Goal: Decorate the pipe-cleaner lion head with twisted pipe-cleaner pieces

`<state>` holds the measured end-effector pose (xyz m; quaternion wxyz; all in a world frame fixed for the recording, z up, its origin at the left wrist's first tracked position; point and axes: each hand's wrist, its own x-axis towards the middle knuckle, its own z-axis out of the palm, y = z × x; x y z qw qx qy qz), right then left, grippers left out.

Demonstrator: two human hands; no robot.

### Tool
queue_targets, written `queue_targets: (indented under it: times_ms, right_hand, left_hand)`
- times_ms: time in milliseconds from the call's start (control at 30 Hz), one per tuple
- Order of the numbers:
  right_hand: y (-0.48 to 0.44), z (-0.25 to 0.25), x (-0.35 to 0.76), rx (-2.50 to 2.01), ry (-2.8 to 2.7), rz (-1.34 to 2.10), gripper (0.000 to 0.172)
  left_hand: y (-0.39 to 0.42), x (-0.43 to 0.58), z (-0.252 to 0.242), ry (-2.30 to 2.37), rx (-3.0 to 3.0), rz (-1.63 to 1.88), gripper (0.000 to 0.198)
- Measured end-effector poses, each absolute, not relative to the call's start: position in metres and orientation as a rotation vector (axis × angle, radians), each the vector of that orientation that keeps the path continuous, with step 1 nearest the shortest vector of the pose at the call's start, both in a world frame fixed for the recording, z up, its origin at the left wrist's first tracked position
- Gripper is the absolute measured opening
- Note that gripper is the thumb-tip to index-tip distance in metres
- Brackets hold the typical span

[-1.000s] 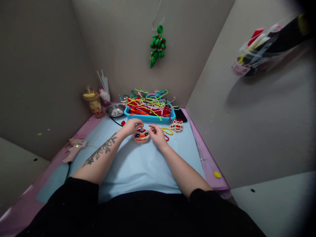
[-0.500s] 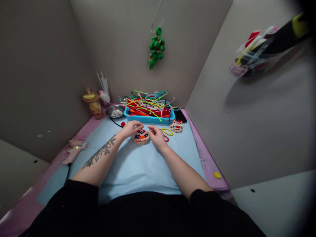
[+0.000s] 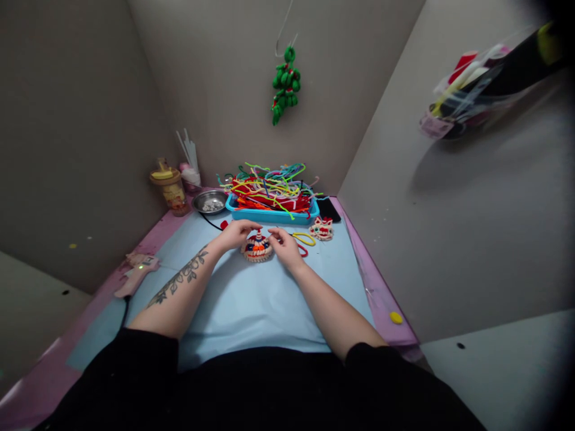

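Observation:
A dome-shaped pipe-cleaner craft piece point(image 3: 257, 251) in cream, orange, dark blue and red lies on the blue cloth, with a small striped tip at its top. My left hand point(image 3: 239, 234) is curled at its upper left, fingertips by the tip. At the right edge, my right hand point(image 3: 286, 247) has bent fingers closed against the piece. Its thumb and finger contact is too small to see clearly. Scissors with yellow and red handles point(image 3: 305, 240) lie just beyond the right hand, partly covered by it. A cream and red pipe-cleaner face point(image 3: 321, 229) rests farther right.
A blue tray point(image 3: 272, 216) heaped with colourful pipe cleaners stands at the back. Left of it are a metal bowl point(image 3: 211, 202) and a drink cup point(image 3: 171, 188). A pink glue gun point(image 3: 138, 275) lies at the left; a dark phone point(image 3: 329, 209) sits behind right.
The left fingertips have shifted slightly up and away from the top, so the striped tip with its red end now shows more. The right hand has hardly moved.

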<state>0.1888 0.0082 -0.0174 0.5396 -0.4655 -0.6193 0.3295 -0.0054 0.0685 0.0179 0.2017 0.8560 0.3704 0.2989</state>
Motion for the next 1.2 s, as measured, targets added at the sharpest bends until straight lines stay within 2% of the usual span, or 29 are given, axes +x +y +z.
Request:
queue_targets:
  times_ms: [500,933,1200]
  right_hand:
    - [0.0130,-0.0192,0.1926,-1.124,-1.460,0.807,0.044]
    - [0.0117,-0.0220,0.1904,-1.124,-1.433,0.817,0.043]
    - [0.0108,-0.0205,0.1901,-1.116,-1.441,0.823,0.040]
  left_hand:
    - [0.0686,-0.0073,0.0202,0.932,2.511,0.864,0.046]
    - [0.0702,-0.0122,0.0141,0.968,2.573,0.836,0.055]
    - [0.0702,-0.0142,0.0139,0.982,2.561,0.866,0.054]
